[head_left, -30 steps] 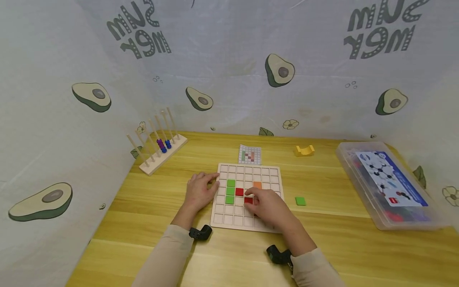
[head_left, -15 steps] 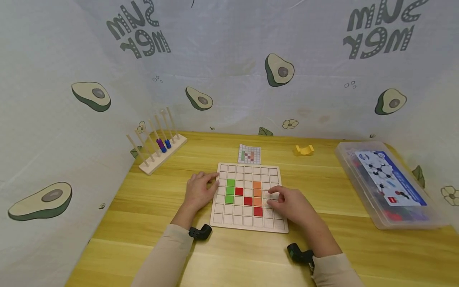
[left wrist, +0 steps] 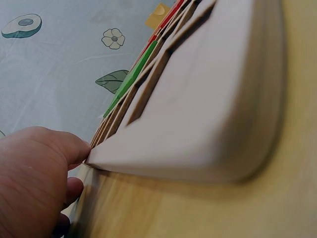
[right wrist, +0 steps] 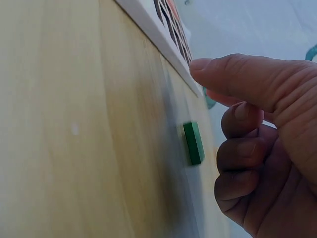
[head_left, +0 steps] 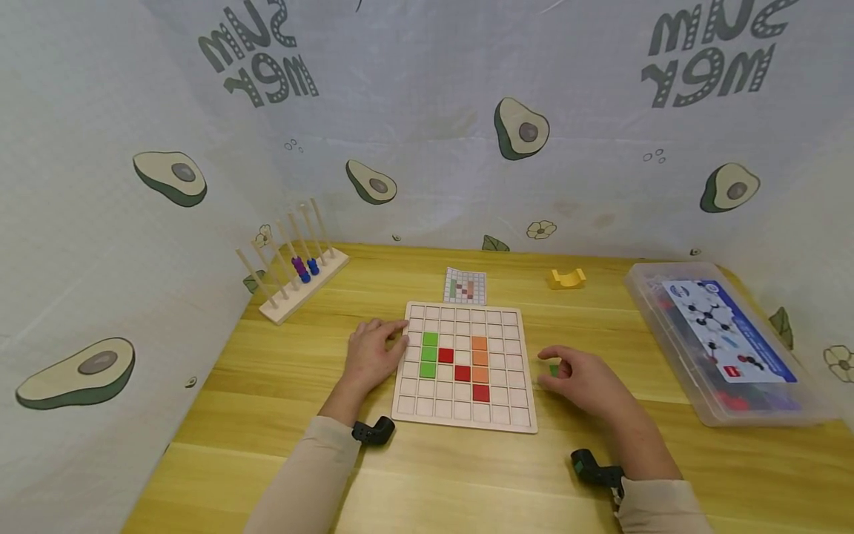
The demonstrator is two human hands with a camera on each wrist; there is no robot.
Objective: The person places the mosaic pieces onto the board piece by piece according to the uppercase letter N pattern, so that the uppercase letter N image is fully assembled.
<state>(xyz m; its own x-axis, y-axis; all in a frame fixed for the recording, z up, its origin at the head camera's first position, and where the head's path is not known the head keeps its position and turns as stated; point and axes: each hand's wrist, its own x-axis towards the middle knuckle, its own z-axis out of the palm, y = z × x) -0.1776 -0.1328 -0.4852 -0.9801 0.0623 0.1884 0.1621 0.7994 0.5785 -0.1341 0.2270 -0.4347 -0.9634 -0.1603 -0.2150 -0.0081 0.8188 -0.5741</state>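
Note:
A wooden grid board [head_left: 442,409] lies mid-table. It bears a column of green tiles [head_left: 428,354], a column of orange tiles [head_left: 480,358] and red tiles [head_left: 462,373] in a diagonal. My left hand [head_left: 370,357] rests at the board's left edge, its thumb touching the rim, as the left wrist view also shows. To the right of the board, my right hand [head_left: 590,380] hovers over a loose green tile [right wrist: 193,143], thumb and index finger apart. In the head view the fingers partly cover that tile; the right wrist view shows it on the table, untouched.
Behind the board lies a small printed grid card [head_left: 465,286]. A wooden peg rack [head_left: 307,285] with purple and blue beads stands back left. Farther right are a yellow curved block [head_left: 567,279] and a clear plastic box [head_left: 727,341]. Patterned fabric [head_left: 427,111] hangs around the table.
My right hand has moved right, from over the board to the loose green tile, uncovering the orange and red tiles. The left hand has stayed in place.

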